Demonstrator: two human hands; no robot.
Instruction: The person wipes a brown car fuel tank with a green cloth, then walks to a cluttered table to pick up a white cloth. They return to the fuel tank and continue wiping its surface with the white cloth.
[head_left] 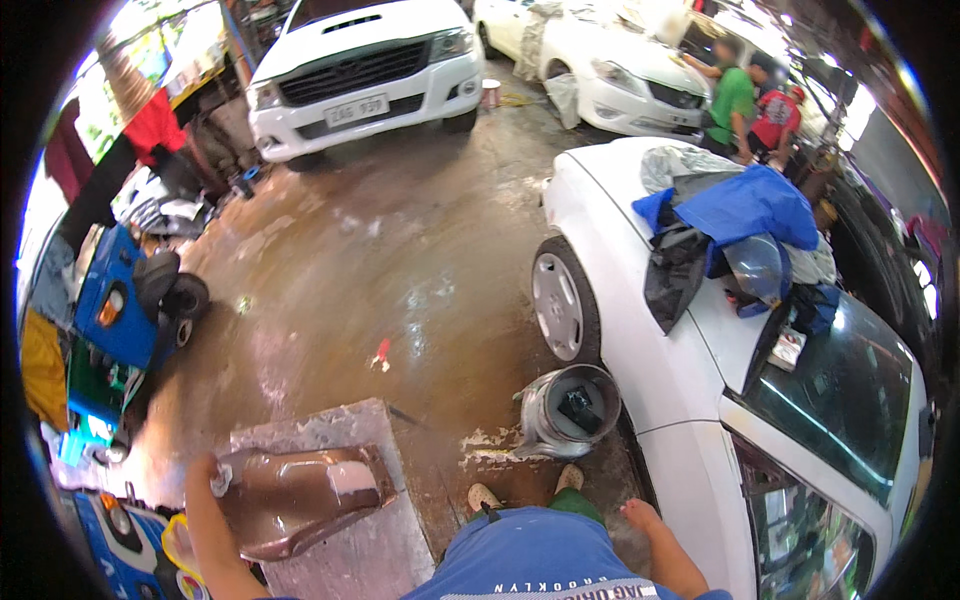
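Note:
My left hand is at the left end of a glossy brown, curved vehicle body panel. A small whitish thing shows beside its fingers, which are partly hidden; I cannot make out what it is. The panel has a pale pinkish patch near its right end and lies on a stained, light-coloured board. My right hand hangs beside the white car on the right, fingers loosely bent, with nothing seen in it. A metal bucket stands just ahead of my feet, with greyish liquid and a dark object in it.
The white car stands close on my right, with blue and dark cloths on its hood. Ahead is a white pickup. Blue vehicles line the left side. Two people work at the far right. The floor looks wet.

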